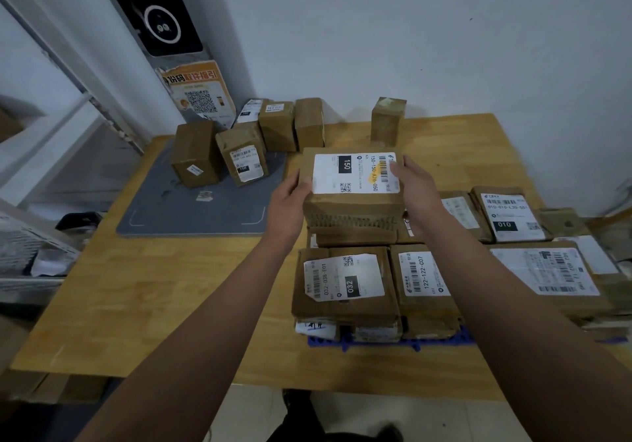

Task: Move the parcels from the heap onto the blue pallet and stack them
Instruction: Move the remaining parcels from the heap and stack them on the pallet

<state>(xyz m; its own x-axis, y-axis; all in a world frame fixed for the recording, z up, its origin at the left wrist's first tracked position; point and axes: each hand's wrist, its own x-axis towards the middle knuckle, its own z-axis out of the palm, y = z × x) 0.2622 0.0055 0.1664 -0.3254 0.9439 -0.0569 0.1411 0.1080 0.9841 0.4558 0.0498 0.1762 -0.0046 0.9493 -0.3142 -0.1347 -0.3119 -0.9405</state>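
Observation:
Between both hands I hold a brown cardboard parcel [354, 202] with a white label reading 150. My left hand [290, 198] grips its left side, thumb on top. My right hand [415, 185] grips its right side, thumb over the label. The parcel sits on or just above a stack of parcels at the back left of the blue pallet [383, 340], whose edge shows under the front row. Parcels labelled 032 [345, 280] and 122 [424, 277] lie in front. The heap of several upright parcels [239, 154] stands at the table's far left.
A grey mat [191, 209] lies under part of the heap on the wooden table [154, 304]. One small box [388, 121] stands alone against the white wall. More labelled parcels [513, 215] cover the pallet's right side. Metal shelving [51, 133] stands on the left.

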